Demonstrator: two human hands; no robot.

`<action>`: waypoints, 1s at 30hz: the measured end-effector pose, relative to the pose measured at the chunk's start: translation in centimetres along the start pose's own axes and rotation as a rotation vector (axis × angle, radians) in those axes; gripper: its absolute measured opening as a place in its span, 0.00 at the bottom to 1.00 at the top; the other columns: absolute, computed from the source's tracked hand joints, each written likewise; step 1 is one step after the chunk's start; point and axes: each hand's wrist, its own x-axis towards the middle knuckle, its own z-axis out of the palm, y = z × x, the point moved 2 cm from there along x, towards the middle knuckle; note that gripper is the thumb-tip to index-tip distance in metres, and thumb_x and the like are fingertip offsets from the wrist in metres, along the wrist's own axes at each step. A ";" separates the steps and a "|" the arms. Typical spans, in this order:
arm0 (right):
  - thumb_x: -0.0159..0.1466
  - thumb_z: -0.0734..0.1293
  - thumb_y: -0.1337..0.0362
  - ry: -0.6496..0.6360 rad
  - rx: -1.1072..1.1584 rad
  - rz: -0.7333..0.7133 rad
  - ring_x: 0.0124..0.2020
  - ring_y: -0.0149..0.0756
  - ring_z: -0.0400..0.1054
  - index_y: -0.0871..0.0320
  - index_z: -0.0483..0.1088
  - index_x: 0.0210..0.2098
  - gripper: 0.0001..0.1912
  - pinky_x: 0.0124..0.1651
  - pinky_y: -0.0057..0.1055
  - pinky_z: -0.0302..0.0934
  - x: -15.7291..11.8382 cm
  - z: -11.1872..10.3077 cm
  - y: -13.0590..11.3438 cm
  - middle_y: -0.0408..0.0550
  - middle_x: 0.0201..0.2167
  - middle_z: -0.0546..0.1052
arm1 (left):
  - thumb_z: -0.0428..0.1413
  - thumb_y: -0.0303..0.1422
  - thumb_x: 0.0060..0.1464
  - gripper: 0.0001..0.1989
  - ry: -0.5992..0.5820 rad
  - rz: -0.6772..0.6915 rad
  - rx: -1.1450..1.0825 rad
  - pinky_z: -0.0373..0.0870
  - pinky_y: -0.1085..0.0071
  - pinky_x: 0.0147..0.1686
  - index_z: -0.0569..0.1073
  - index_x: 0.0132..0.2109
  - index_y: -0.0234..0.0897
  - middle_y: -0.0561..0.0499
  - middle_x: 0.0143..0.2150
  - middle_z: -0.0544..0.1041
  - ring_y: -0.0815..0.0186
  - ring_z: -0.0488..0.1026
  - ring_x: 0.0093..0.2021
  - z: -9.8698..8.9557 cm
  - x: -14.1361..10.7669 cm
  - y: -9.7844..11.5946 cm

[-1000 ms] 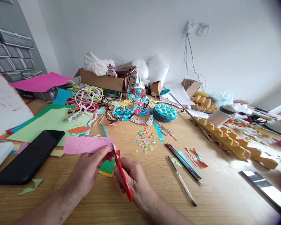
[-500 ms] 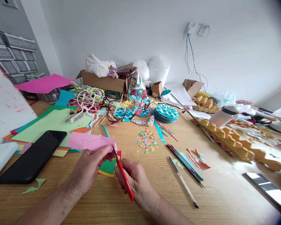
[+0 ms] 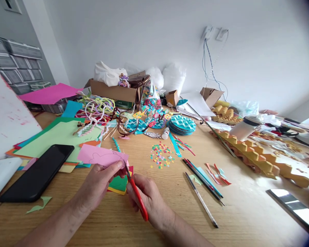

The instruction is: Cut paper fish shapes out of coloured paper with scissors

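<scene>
I see a wooden table (image 3: 170, 206) reaching back towards a pale wall (image 3: 134, 31), where cables (image 3: 206, 58) hang from sockets (image 3: 208, 32). A cardboard box (image 3: 113, 90) stands at the rear; an egg carton (image 3: 247, 151) lies rightward. Above the near tabletop, my left hand (image 3: 99, 183) pinches pink paper (image 3: 95, 155) near its right end; my right hand (image 3: 150, 199) grips red scissors (image 3: 139, 202), blades at that end.

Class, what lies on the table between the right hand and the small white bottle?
In the head view, scattered coloured dots lie between the right hand and the small white bottle.
</scene>
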 end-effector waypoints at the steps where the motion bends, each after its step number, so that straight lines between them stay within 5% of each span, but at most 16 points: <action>1: 0.62 0.60 0.49 -0.002 0.012 0.006 0.18 0.25 0.53 0.57 0.57 0.22 0.20 0.20 0.22 0.47 0.0 0.0 0.0 0.38 0.16 0.60 | 0.62 0.33 0.40 0.05 0.000 0.000 -0.005 0.69 0.73 0.26 0.78 0.21 0.39 0.53 0.20 0.76 0.65 0.70 0.24 0.0 0.0 0.0; 30: 0.59 0.59 0.40 -0.013 0.073 0.031 0.15 0.24 0.53 0.57 0.57 0.21 0.27 0.17 0.21 0.48 -0.2 0.2 -0.6 0.37 0.14 0.59 | 0.64 0.33 0.37 0.03 0.048 -0.012 -0.025 0.70 0.74 0.28 0.78 0.22 0.40 0.54 0.21 0.77 0.65 0.72 0.25 0.0 -0.2 -0.1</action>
